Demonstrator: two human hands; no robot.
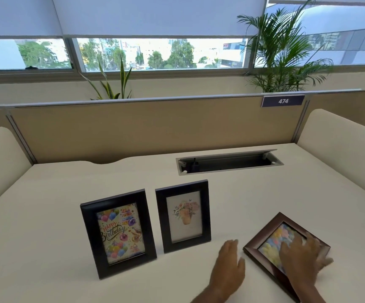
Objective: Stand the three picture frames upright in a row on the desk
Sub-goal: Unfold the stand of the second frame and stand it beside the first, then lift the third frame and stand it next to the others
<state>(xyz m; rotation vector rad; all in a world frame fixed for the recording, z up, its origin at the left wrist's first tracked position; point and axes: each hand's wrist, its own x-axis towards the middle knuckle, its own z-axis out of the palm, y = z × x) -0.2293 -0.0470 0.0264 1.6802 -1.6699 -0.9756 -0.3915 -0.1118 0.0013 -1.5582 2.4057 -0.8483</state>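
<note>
Two black picture frames stand upright side by side on the cream desk [45, 215]: the birthday frame [118, 234] on the left and the flower-pot frame [183, 216] to its right. A brown frame [271, 239] with a pastel picture lies flat and face up at the front right. My right hand [301, 256] rests spread on top of that brown frame, fingers apart. My left hand [229, 265] lies flat on the desk just left of the brown frame's near corner, holding nothing.
An open cable tray [229, 164] is sunk into the desk behind the frames. A tan partition [133, 127] with a "474" label [283, 101] closes the back; cream side panels flank the desk. Plants stand behind the partition.
</note>
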